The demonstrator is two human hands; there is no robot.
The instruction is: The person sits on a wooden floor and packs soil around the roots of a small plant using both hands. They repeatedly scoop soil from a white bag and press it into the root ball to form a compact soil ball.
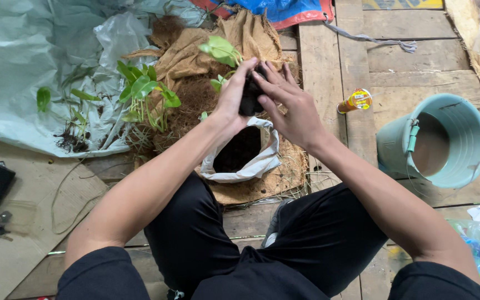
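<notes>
- Both hands up in front of the knees, cupped around a dark soil ball [249, 95] with a small green plant [220, 51] rising from its top. The ball is held in the air, just above the open white bag of soil [240, 153].
- Left hand [233, 97]: fingers curled and pressed against the near-left side of the ball, thumb tucked toward the stem.
- Right hand [290, 103]: fingers spread and laid flat over the right side, tips touching the ball near the top.
- Judgement: the step looks like packing soil around the roots. Even pressure from both palms, turning the ball a little between squeezes, should keep it round rather than lopsided.
- Keep the stem clear of the thumbs; the leaves sit close to the fingertips and would bruise or snap if pinched.
- Working right over the bag is sound, since loose crumbs drop back in rather than onto the brown fibre mat [195, 103] or the wooden floor [406, 61].
- Soil that crumbles probably wants damping; the pale green bucket [434, 141] stands to the right, within reach. Its contents are not clear.
- More uprooted green cuttings [143, 91] lie to the left, partly on the grey plastic sheet [18, 72].
- A small yellow-and-red tube [355, 101] lies on the boards between mat and bucket, untouched.
</notes>
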